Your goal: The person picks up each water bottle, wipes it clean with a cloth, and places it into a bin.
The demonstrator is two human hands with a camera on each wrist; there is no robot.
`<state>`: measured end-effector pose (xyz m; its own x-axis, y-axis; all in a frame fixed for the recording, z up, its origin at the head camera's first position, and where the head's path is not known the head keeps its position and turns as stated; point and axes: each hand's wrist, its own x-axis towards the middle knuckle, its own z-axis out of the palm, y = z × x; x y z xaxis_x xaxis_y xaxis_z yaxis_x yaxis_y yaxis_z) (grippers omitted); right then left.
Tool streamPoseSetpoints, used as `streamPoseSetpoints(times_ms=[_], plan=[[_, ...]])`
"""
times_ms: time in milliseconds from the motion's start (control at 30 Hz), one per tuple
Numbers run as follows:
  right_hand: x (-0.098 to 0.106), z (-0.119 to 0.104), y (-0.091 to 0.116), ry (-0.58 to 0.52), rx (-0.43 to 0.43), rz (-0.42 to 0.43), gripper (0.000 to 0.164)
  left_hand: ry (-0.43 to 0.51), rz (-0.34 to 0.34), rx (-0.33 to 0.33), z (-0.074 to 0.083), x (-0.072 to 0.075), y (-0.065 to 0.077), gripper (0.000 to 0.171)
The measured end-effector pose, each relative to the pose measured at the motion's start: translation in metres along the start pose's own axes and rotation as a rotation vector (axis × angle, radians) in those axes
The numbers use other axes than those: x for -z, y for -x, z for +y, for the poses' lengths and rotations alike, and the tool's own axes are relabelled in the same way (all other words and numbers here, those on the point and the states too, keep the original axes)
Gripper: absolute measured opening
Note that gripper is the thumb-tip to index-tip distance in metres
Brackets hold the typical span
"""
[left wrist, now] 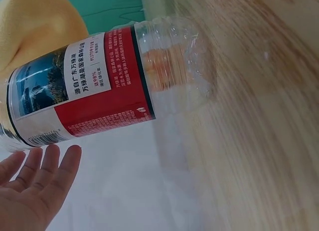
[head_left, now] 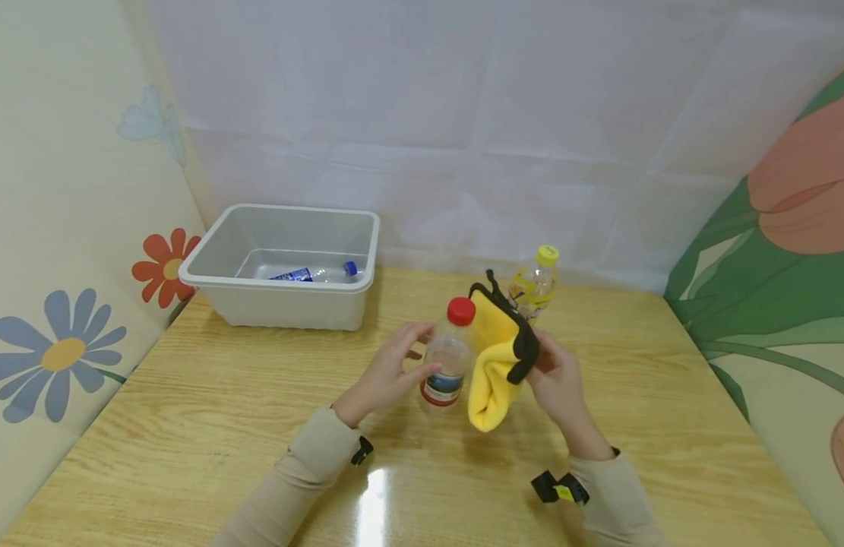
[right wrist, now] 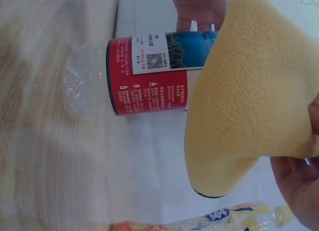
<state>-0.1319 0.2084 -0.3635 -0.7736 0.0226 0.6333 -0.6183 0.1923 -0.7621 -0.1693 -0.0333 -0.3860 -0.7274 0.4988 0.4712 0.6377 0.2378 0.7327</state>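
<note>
And here's the clear plastic, red-capped bottle (head_left: 449, 351), upright on the pale wooden desk (head_left: 257, 425); left hand (head_left: 393, 371) nearer, at its left side, fingers loosely spread, contact unclear; to its right, right hand (head_left: 560, 384), fingers gripping the yellow, black-edged plush cloth (head_left: 491, 380).

A clear plastic bottle (head_left: 450, 355) with a red cap (head_left: 461, 311) is standing upright on the surface (head_left: 292, 433). Its label is showing red and white panels, dense print, a barcode and a blue landscape picture; ridges are running round the clear base. The left hand (head_left: 394, 368) is reaching close to its left side, though I'm not managing to tell how firmly the fingertips are touching. Just to the bottle's right, a plush yellow cloth (head_left: 491, 372) with black edging is hanging off the surface, folding softly over itself, while the right hand (head_left: 557, 380) is pinching it by its bordered edge.
</note>
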Motion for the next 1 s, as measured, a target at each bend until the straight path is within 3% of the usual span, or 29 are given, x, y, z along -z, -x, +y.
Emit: streamPoseSetpoints(times_ms=[267, 467, 600, 800, 1000], plan=[[-0.002, -0.007, -0.007, -0.017, 0.107, 0.01, 0.071, 0.009, -0.027, -0.007, -0.004, 0.001, -0.002, 0.056], [-0.005, -0.008, -0.013, -0.145, 0.174, -0.048, 0.068, 0.023, -0.027, -0.031, -0.006, 0.001, -0.004, 0.054], [-0.008, -0.008, -0.015, -0.172, 0.194, -0.088, 0.065, 0.015, -0.033, -0.031, -0.005, 0.001, -0.004, 0.053], [-0.012, -0.011, -0.017, -0.113, 0.172, -0.11, 0.061, -0.019, -0.034, -0.036, -0.004, 0.002, -0.004, 0.053], [-0.015, -0.01, -0.017, -0.019, 0.137, -0.121, 0.037, -0.032, -0.021, -0.048, -0.003, 0.002, -0.004, 0.053]])
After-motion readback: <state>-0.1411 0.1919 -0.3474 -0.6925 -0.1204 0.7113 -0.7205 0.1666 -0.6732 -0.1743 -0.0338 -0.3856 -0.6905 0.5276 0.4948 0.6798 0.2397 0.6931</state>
